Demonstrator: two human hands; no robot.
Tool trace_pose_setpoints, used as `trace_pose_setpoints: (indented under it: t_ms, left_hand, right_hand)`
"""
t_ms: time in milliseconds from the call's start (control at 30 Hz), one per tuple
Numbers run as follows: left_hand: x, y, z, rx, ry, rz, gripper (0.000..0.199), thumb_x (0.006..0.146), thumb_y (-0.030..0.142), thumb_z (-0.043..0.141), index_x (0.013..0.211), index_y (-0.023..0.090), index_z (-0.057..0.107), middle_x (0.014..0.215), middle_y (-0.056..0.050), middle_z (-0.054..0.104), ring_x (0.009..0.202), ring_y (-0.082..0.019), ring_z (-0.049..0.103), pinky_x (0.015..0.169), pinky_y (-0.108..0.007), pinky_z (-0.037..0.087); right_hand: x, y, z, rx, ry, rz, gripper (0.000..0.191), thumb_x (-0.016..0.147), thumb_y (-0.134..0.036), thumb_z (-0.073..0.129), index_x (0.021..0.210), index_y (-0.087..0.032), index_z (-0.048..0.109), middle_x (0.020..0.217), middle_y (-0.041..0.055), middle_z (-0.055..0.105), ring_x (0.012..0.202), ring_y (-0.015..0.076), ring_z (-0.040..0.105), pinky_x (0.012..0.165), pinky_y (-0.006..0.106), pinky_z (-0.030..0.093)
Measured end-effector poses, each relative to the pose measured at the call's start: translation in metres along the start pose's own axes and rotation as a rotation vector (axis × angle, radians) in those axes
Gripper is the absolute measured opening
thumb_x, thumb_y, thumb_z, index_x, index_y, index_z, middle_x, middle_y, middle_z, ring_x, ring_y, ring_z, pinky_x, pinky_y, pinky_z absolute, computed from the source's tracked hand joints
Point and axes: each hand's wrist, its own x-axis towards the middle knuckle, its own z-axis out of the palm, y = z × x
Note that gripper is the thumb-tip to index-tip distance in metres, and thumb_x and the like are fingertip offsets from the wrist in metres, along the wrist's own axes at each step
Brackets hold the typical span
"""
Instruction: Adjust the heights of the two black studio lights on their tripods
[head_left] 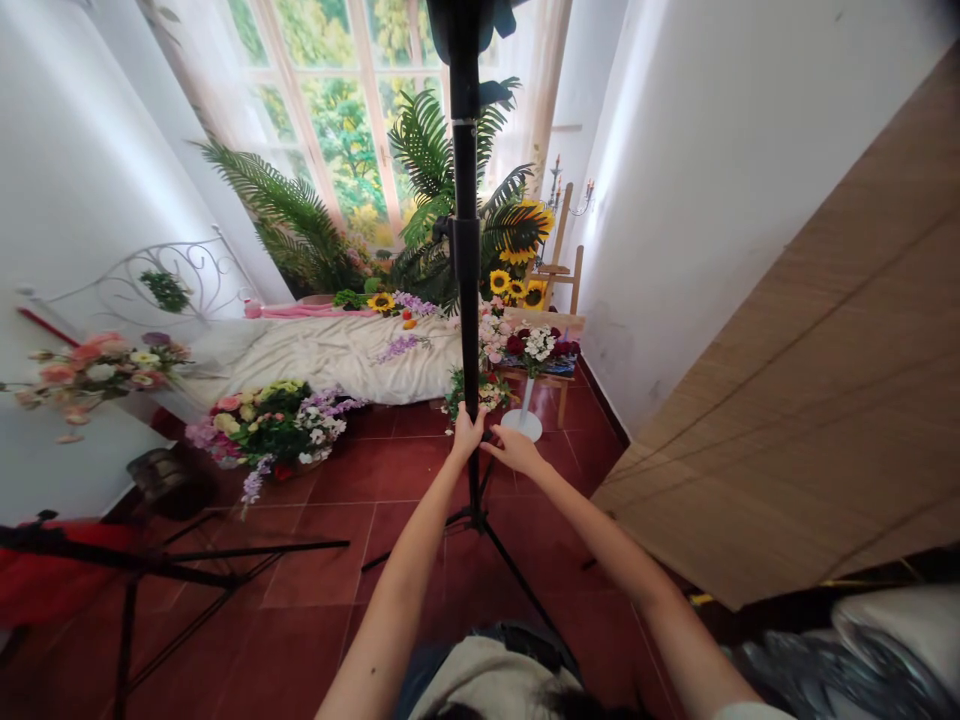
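Note:
A tall black stand (466, 250) rises upright in the middle of the view, its legs spread on the red tiled floor. Low on its pole, my left hand (466, 434) is wrapped round the tube. My right hand (514, 449) is beside it at the same height, its fingers bent toward a small dark part on the pole's right side. What those fingertips pinch, if anything, is too small to tell. A dark object at the stand's top is cut off by the frame.
Behind the stand are a bed (337, 360), palm leaves (424, 150) and a wooden easel (562, 270). Flowers (277, 425) sit before the bed. Another black tripod (225, 575) spreads its legs at left. A large wooden panel (787, 350) leans at right.

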Motion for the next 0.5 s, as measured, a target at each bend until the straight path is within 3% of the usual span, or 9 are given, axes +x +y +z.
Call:
trace_pose_setpoints:
  t_ms: [200,267,367,500]
  left_hand:
    - [-0.002,0.0043,-0.0004,-0.029,-0.002,-0.027,0.032,0.083,0.05,0.057,0.09,0.021,0.046,0.079,-0.002,0.057,0.076,-0.018,0.059,0.075,-0.033,0.046]
    - [-0.002,0.0034,-0.0001,-0.03,-0.003,-0.023,0.032,0.083,0.05,0.057,0.089,0.021,0.046,0.08,-0.002,0.058,0.077,-0.018,0.059,0.076,-0.033,0.047]
    - [-0.0012,0.0013,0.0003,-0.037,-0.001,-0.005,0.031,0.083,0.049,0.058,0.089,0.021,0.047,0.082,-0.003,0.059,0.079,-0.018,0.06,0.077,-0.033,0.047]
    - [-0.0007,-0.0008,0.0001,-0.043,-0.005,0.001,0.029,0.082,0.045,0.06,0.09,0.02,0.048,0.081,-0.004,0.06,0.077,-0.018,0.061,0.076,-0.034,0.049]
  right_hand:
    - [-0.0074,-0.0084,0.0058,-0.082,0.118,-0.032,0.042,0.092,-0.044,0.054,0.126,-0.019,0.048,0.113,0.0107,0.063,0.1,0.0232,0.062,0.069,0.028,0.047]
    - [-0.0091,-0.01,0.006,-0.106,0.147,-0.058,0.041,0.092,-0.042,0.055,0.125,-0.019,0.049,0.116,0.0121,0.062,0.107,0.025,0.059,0.074,0.029,0.047]
    - [-0.0092,-0.0116,0.0058,-0.063,0.159,-0.058,0.03,0.093,-0.039,0.053,0.115,-0.019,0.055,0.108,0.0115,0.064,0.1,0.0246,0.06,0.075,0.029,0.046]
    - [-0.0059,-0.0097,0.01,0.141,0.18,0.066,0.02,0.092,-0.039,0.052,0.101,-0.022,0.056,0.088,0.0053,0.065,0.079,0.0193,0.061,0.068,0.026,0.043]
